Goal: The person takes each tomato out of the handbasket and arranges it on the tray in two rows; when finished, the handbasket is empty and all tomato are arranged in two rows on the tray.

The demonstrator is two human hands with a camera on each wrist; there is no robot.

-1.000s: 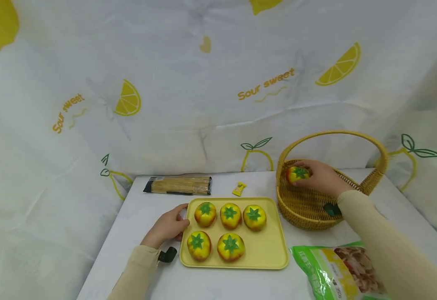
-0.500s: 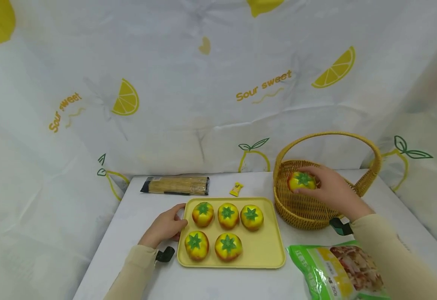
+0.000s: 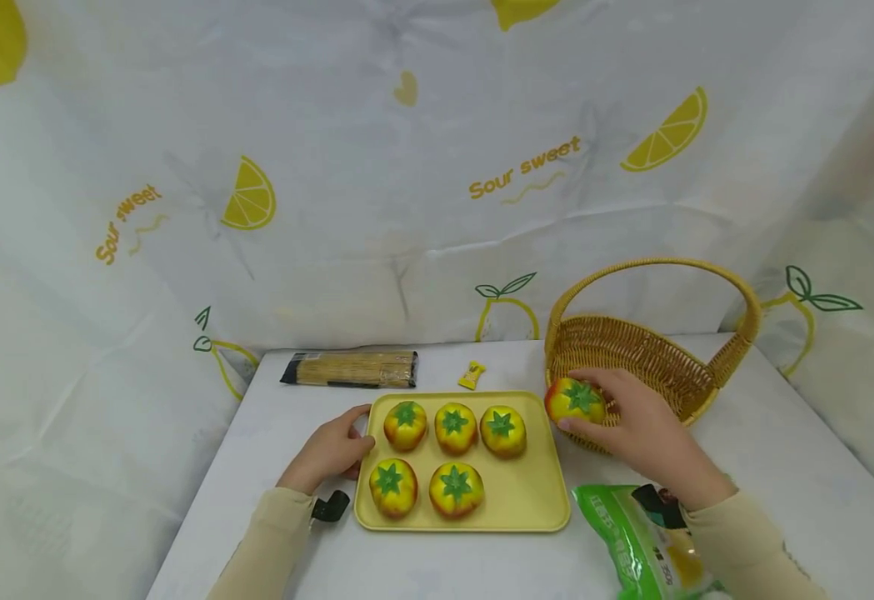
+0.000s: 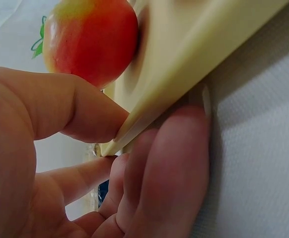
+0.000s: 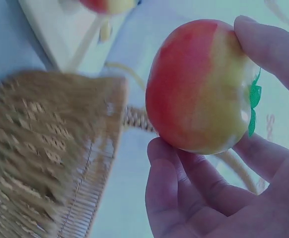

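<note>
My right hand [image 3: 635, 421] holds a yellow-and-red persimmon [image 3: 575, 400] with a green leafy top, just off the tray's right edge and in front of the wicker basket [image 3: 616, 337]. In the right wrist view, thumb and fingers grip this persimmon [image 5: 199, 89] from opposite sides. The yellow tray [image 3: 519, 496] bears several similar persimmons, three in the back row and two in front. My left hand [image 3: 332, 450] pinches the tray's left edge. Seen from the left wrist, the thumb presses on the rim [image 4: 149, 106] while curled fingers lie under and beside it.
Behind the tray lie a packet of thin sticks or noodles [image 3: 354, 369] and a small yellow wrapped candy [image 3: 471, 374]. A green food bag [image 3: 616, 533] sits at the front right, partly under the right forearm. The basket's tall handle [image 3: 654, 262] arches up.
My right hand has brought the persimmon out of the basket, forward and left toward the tray. The left hand keeps its hold on the tray edge.
</note>
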